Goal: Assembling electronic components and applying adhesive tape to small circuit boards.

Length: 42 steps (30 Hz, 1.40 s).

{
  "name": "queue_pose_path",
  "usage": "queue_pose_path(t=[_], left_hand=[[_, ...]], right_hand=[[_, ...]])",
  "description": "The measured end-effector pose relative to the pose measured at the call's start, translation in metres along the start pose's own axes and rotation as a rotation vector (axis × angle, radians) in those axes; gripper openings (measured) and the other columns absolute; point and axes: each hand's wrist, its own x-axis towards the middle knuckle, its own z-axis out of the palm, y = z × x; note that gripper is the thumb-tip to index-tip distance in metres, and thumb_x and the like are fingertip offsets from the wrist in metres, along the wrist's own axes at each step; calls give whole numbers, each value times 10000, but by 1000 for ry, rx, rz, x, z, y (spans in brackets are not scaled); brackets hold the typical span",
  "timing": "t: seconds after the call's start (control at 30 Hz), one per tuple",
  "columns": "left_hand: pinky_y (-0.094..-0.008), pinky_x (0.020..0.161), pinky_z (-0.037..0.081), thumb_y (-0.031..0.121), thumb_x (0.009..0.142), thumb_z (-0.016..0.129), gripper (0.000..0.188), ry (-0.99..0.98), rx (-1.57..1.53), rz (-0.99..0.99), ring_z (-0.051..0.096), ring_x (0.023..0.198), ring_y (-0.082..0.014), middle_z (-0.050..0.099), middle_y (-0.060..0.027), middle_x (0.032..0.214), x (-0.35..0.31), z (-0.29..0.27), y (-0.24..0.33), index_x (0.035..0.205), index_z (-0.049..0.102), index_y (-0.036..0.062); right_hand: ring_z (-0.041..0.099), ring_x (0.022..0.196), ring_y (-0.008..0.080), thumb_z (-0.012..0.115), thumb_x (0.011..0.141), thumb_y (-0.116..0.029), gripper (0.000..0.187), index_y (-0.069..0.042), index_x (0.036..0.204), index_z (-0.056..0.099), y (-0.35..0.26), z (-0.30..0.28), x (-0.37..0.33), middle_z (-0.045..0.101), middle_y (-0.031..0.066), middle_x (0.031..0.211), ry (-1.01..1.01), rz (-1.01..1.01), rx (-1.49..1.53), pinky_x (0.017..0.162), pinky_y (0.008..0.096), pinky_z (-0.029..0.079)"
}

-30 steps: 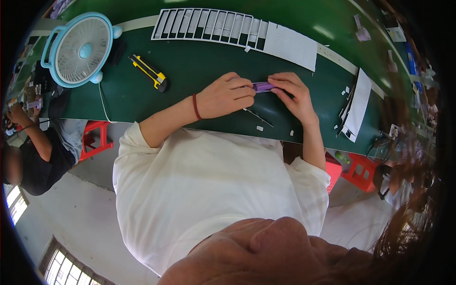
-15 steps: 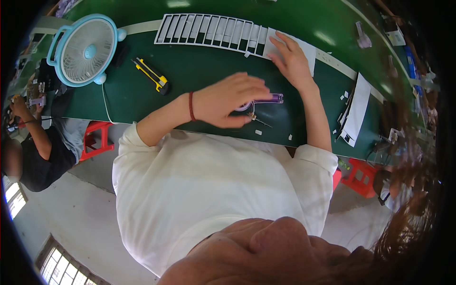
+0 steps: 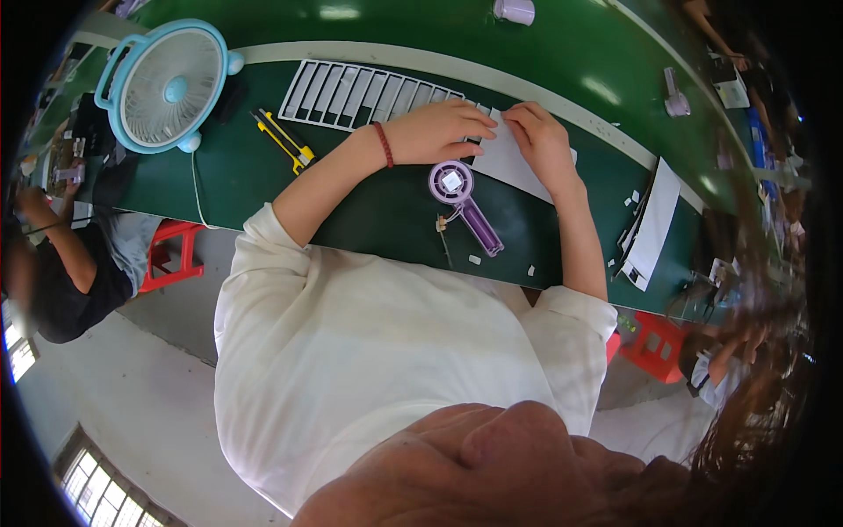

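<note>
My left hand [image 3: 442, 133], with a red band at its wrist, reaches over the right end of a white ladder-like strip [image 3: 327, 93]. Its fingers stretch towards a plain white sheet [image 3: 514, 169], thumb held apart from them. At the sheet's far edge, my right hand [image 3: 542, 145] has its fingers bent and closed on it; whether a smaller piece is between them is hidden. Nearer to me on the green table lies a purple handheld fan body [image 3: 486, 232], its round head carrying a white square [image 3: 451, 182]. Beside it is a small part with thin wires [image 3: 442, 225].
A light blue desk fan [image 3: 172, 88] stands at the far left, a yellow and black utility knife [image 3: 285, 143] near it. White sheets [image 3: 657, 224] are stacked at the right. Small white scraps [image 3: 474, 259] lie near the front edge. A person [image 3: 70, 272] sits at the left.
My left hand has moved away from the purple fan body up to the strip and sheet. The fan body has turned, its handle now towards me. My right hand's spread fingers have bent at the sheet.
</note>
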Motion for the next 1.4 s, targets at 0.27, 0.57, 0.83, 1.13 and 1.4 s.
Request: queue_pose_path(t=[0.27,0.57,0.83,1.13,1.4], left_hand=[[-406,1060,504,149,894,748,387,-97,152,18,572,1233,-297,650,-31,1383,2,11,-12,1273,694,97],[-400,1083,501,123,868,761,453,-65,270,-6,560,1247,-293,627,-26,1410,0,19,-11,1314,678,113],[-409,1055,507,114,884,747,434,-70,264,1,566,1236,-290,626,6,1439,0,20,-14,1312,679,128],[-490,1143,401,160,829,819,628,-187,-121,97,433,1439,-389,537,-136,1485,-35,-39,35,1416,594,133],[-406,874,544,183,758,871,549,-35,68,-58,631,1040,-307,559,-107,1199,-63,-17,78,1258,652,117]], right_hand=[[688,877,358,673,883,-52,29,-45,912,671,8,-1,38,666,121,940,-287,-74,-175,726,450,553],[703,845,359,679,842,-69,83,-22,902,647,6,2,45,677,141,907,-342,-152,-233,718,438,556],[746,868,165,703,961,-56,110,1,1056,705,76,22,11,745,75,964,-42,445,866,779,297,589],[735,884,167,693,985,-52,90,6,1053,704,11,-21,-32,736,60,980,66,619,912,872,288,573],[694,861,140,687,916,87,121,15,1012,669,-89,-30,-70,719,77,982,249,278,488,793,275,564]])
